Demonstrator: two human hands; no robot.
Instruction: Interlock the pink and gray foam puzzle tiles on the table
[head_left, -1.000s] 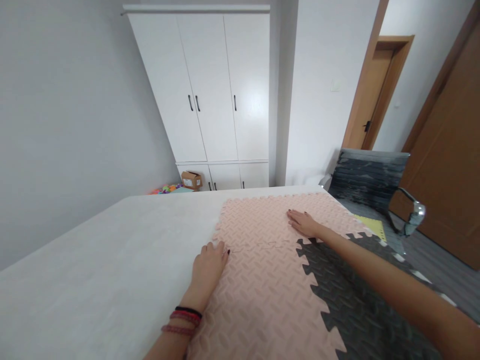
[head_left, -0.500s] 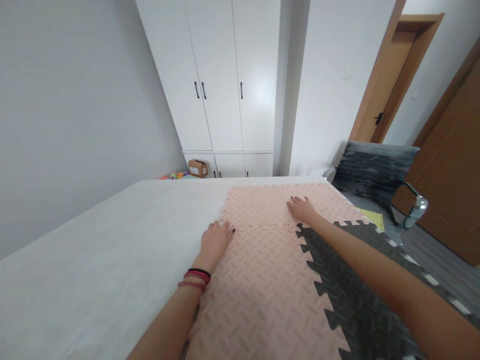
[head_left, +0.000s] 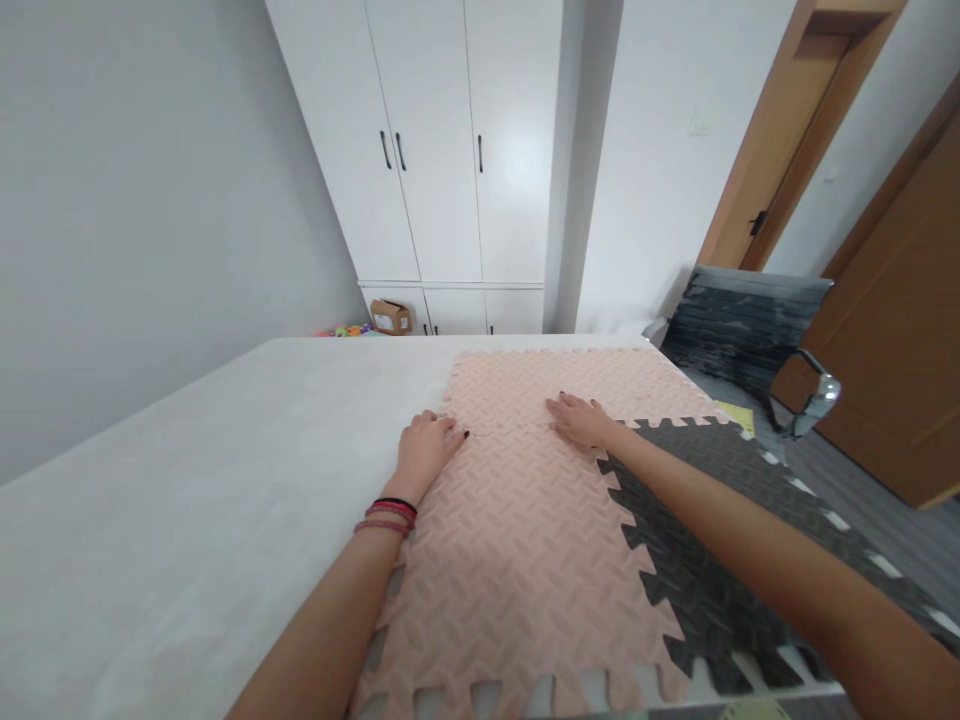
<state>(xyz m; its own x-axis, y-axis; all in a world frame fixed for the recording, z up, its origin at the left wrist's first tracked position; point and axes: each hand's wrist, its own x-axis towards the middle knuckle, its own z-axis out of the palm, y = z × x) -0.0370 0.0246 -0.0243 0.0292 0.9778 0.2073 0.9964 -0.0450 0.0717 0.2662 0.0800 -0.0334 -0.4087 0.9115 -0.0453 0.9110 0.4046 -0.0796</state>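
Two pink foam mat tiles lie on a white table, meeting along a jagged seam. My left hand (head_left: 427,447), with red and black bands at the wrist, rests at the left end of that seam, its thumb on the near pink tile (head_left: 517,560). Flat on the seam's right part lies my right hand (head_left: 581,420), fingers stretched over the far pink tile (head_left: 510,375). A dark grey foam tile (head_left: 697,510) borders the pink ones on the right, partly under my right forearm. Both hands press on foam, and neither holds anything.
The white table (head_left: 187,500) spreads to the left. Beyond it stand a white cabinet (head_left: 442,200) and a small cardboard box (head_left: 391,317). A dark chair (head_left: 742,315) with a chrome armrest is off the right edge, near a wooden door (head_left: 892,350).
My right hand has slid left along the seam, from the dark tile's corner toward the middle. My left hand stays at the left edge. The view has tilted down, showing the near tile's toothed front edge.
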